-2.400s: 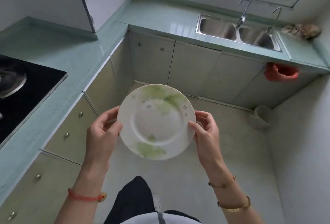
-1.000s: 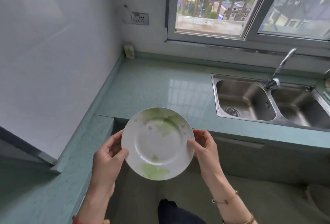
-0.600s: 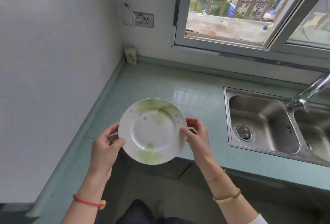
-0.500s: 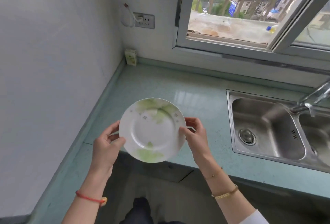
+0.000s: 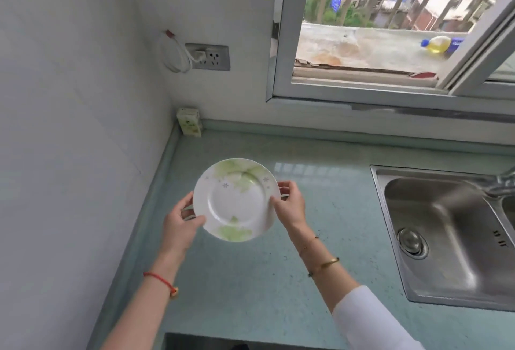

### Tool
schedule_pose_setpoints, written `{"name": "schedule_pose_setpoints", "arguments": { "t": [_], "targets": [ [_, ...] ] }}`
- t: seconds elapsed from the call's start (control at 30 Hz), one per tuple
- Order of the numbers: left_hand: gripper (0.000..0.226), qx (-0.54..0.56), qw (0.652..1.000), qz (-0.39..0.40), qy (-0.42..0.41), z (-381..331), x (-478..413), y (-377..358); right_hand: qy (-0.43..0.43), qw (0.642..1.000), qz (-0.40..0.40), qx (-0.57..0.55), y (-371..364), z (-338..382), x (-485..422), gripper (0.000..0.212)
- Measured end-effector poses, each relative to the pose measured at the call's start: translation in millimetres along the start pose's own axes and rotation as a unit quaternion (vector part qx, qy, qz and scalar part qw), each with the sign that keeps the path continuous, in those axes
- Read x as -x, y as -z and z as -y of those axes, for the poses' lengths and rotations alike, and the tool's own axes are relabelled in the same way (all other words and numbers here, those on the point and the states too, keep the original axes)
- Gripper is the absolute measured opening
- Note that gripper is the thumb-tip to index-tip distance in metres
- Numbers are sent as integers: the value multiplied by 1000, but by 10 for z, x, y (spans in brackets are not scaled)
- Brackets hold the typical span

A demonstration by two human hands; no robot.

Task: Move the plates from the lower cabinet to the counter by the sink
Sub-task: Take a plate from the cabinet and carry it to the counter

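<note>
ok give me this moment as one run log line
phase: carry | plate: held over counter, left of sink | left hand: grips left rim | right hand: grips right rim | placed: not yet

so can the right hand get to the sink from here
Probably yes: only bare counter lies between the right hand and the sink, but it pinches the plate, which the left hand would have to carry alone.

home kitchen, steel sink (image 5: 446, 238), counter (image 5: 250, 280), window (image 5: 376, 90)
</note>
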State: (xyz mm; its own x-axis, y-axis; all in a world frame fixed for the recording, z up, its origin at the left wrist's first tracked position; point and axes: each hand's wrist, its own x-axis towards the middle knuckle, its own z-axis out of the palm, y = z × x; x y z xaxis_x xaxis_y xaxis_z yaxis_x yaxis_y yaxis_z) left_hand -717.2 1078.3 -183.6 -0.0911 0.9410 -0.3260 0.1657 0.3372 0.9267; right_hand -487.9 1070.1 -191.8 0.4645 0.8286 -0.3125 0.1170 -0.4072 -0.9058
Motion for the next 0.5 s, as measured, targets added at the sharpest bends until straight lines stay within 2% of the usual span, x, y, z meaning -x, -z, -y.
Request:
{"name": "schedule_pose_setpoints", "arguments": {
  "t": [0.27, 0.5],
  "targets": [
    [71, -37, 999, 16, 28, 106, -1190, -165, -59, 997, 14, 50, -560, -53, -1020, 43],
    [77, -69, 996, 24, 54, 305, -1858, -187, -75, 992, 33, 91, -899, -93, -1508, 51]
  ]
}}
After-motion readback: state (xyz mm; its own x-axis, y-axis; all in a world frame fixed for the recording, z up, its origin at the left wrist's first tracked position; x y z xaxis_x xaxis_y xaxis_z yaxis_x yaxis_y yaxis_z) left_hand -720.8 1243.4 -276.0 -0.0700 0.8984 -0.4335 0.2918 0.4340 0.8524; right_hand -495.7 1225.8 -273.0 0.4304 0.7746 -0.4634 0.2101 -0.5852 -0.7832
